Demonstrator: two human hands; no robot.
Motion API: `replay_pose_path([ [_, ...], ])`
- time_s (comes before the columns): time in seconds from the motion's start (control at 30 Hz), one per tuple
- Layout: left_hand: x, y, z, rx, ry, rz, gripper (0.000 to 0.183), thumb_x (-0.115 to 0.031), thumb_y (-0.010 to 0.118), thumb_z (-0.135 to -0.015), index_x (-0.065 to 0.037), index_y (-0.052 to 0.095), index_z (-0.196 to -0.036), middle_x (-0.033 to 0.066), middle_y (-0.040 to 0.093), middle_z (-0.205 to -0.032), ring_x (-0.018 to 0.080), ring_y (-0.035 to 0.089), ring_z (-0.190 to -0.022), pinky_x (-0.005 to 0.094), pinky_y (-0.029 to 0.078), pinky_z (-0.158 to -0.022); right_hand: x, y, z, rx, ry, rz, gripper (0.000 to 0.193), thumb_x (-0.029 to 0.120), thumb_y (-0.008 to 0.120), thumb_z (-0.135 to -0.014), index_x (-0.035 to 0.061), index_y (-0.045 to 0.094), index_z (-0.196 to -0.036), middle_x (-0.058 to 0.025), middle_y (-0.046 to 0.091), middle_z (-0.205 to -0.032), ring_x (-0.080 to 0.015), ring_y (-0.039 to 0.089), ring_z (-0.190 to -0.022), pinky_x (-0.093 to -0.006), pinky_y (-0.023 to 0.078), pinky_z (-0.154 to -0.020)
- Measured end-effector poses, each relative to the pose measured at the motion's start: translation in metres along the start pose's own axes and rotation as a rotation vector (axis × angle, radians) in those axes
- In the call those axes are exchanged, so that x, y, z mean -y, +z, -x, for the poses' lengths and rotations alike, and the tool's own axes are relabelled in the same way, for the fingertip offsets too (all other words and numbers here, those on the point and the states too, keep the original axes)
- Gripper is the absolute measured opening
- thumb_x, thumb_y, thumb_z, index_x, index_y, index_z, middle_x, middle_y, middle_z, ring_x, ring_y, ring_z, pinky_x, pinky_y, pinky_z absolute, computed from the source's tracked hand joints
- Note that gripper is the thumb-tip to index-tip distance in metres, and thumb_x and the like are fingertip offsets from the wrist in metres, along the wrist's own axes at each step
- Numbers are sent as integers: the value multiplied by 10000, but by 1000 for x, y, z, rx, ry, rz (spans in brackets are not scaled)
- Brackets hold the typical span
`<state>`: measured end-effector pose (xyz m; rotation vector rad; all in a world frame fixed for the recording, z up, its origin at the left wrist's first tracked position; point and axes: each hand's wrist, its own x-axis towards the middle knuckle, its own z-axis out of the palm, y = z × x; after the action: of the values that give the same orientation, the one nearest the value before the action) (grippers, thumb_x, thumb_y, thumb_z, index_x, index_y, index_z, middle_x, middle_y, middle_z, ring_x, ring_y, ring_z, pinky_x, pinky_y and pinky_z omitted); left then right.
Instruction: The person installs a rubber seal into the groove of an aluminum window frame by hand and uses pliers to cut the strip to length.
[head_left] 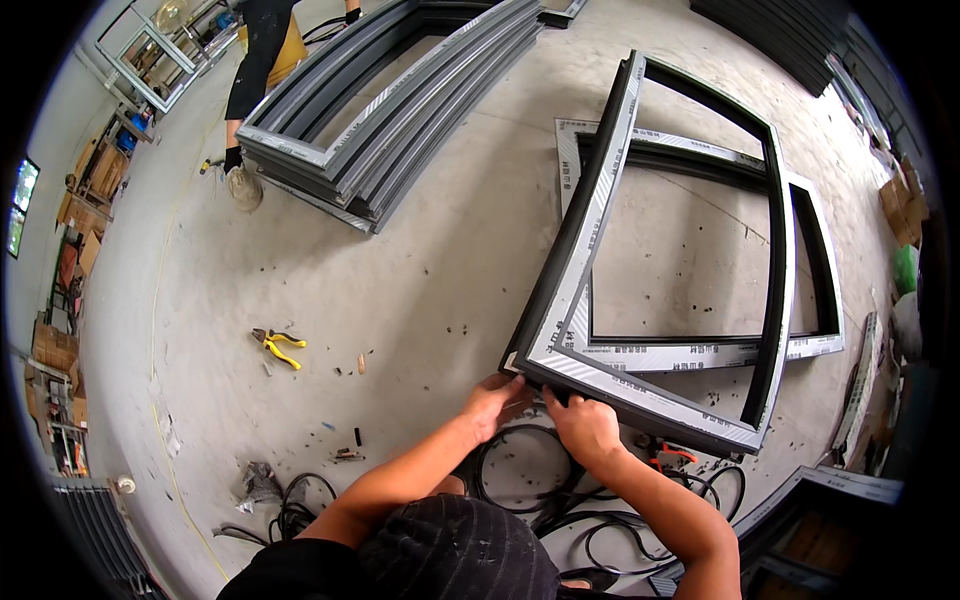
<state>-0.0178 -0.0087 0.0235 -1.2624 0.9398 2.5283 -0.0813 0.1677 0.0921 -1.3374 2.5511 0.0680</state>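
Note:
A dark window frame (650, 385) with a pale, striped protective film stands tilted in front of me on the right. Its near left corner is raised toward me. My left hand (493, 405) is closed at that corner, thumb along the edge and fingers curled beneath. Just to its right, my right hand (583, 425) grips the frame's near edge with bent fingers pressed to its outer side. Whether a small part sits between the fingertips is hidden. A second window frame (690, 355) lies on the floor, partly under the first.
Yellow-handled pliers (278, 346) lie on the floor to the left. Black cables (520, 428) coil below my hands, beside an orange-handled tool (672, 456). A stack of frames (400, 140) stands at the back, with another person's leg (262, 60) beside it. Debris dots the floor.

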Motion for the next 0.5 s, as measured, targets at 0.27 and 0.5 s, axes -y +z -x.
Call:
replay_pose_path([
  [0.27,2,-3,-30,-117,110,-100,196,-195,667,-874,-45,574,-959,99,636,-827,241,642,-763,386,553,-753,-29,5,46,142,567,-1634,374,145,566,-938,10,480,-1276,-55,608,-759,-82,511,-543,-218,394,-463],
  [0.5,-42,-18,-38,-181,198,-85,302,-283,633,-902,-48,551,-1074,88,640,-830,224,642,-748,376,561,-719,-83,9,177,112,876,-1479,242,217,584,-930,2,615,-1036,-34,608,-667,-68,480,-520,-226,390,-468],
])
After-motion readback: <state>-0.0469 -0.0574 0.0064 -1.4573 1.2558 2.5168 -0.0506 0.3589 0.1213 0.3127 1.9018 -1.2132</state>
